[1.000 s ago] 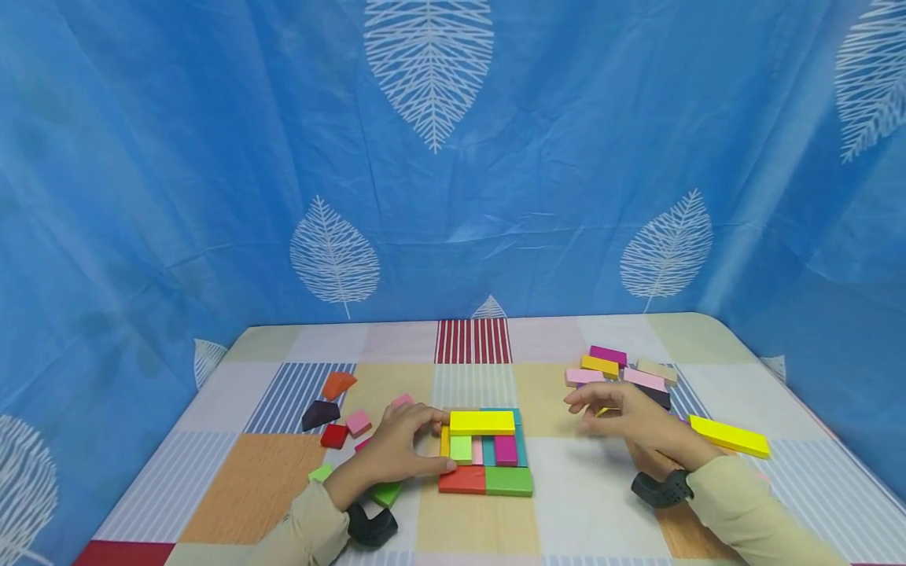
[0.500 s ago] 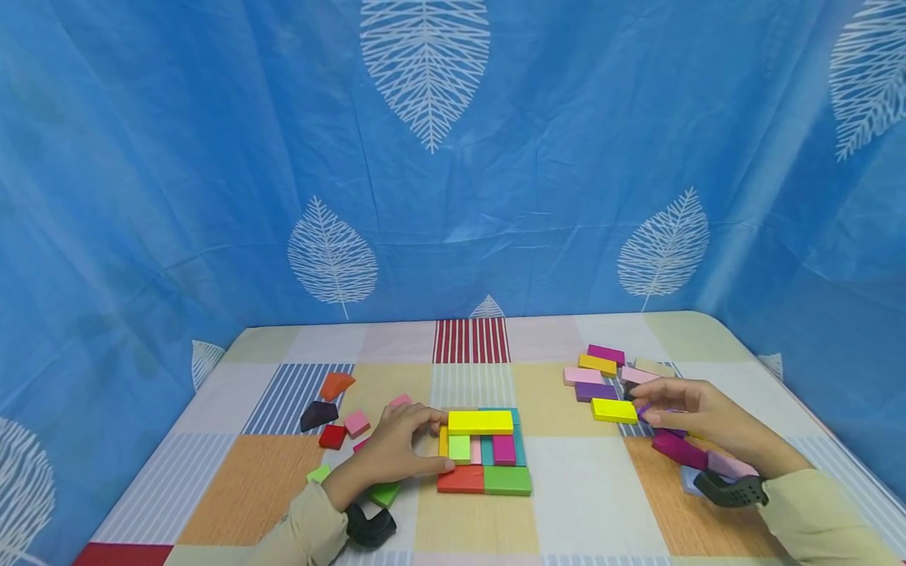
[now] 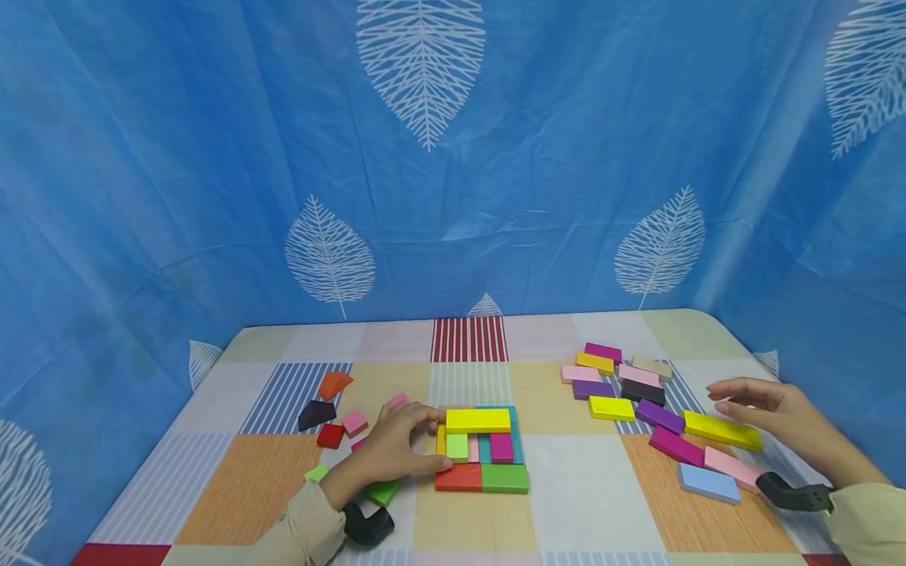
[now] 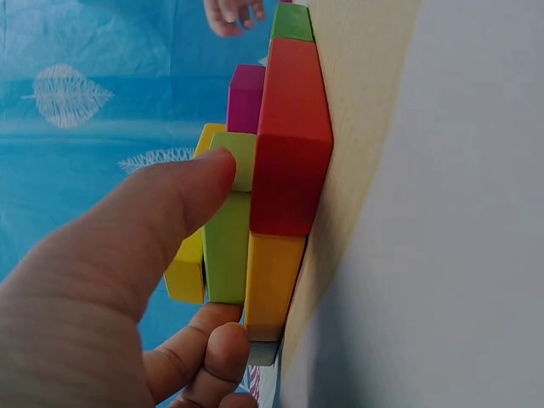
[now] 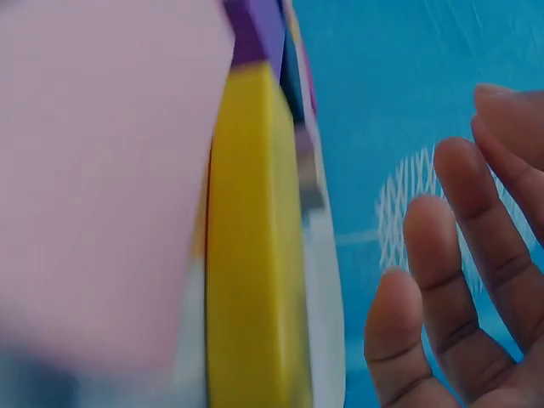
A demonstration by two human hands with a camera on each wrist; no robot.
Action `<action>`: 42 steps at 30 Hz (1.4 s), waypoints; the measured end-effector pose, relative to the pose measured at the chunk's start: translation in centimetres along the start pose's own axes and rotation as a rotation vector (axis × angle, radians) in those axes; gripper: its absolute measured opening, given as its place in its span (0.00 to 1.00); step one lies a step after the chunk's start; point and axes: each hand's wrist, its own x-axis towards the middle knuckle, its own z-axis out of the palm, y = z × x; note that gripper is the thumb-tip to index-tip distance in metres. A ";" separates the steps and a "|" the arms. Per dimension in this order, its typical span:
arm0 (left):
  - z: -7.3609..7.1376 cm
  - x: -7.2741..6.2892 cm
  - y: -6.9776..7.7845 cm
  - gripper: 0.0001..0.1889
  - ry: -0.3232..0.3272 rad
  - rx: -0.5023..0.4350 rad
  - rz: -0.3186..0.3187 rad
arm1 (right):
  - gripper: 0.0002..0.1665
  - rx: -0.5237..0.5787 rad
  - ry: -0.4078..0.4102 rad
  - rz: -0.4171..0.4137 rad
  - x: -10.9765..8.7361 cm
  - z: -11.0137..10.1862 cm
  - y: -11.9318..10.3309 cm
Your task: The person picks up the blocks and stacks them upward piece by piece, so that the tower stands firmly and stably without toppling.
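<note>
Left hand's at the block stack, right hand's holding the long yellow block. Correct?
Not quite: the right hand holds nothing. The right wrist view shows it apart from the long yellow block. The left hand is at the block stack, as you say.

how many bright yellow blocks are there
3: the top block on the stack by the left hand, a short block beside a purple block, and a long block by the right hand. Others may be hidden under the left hand.
</note>
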 end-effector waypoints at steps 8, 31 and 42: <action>0.1 0.0 0.0 0.34 0.002 -0.006 -0.013 | 0.27 -0.162 -0.062 0.081 0.0 -1.5 2.6; -0.1 -0.1 0.3 0.32 0.000 -0.028 -0.010 | 0.24 -0.287 -0.121 0.027 -0.2 -1.3 2.2; -0.1 -0.1 0.2 0.31 0.002 -0.033 -0.012 | 0.20 -0.262 -0.044 -0.146 -0.2 -0.3 -1.9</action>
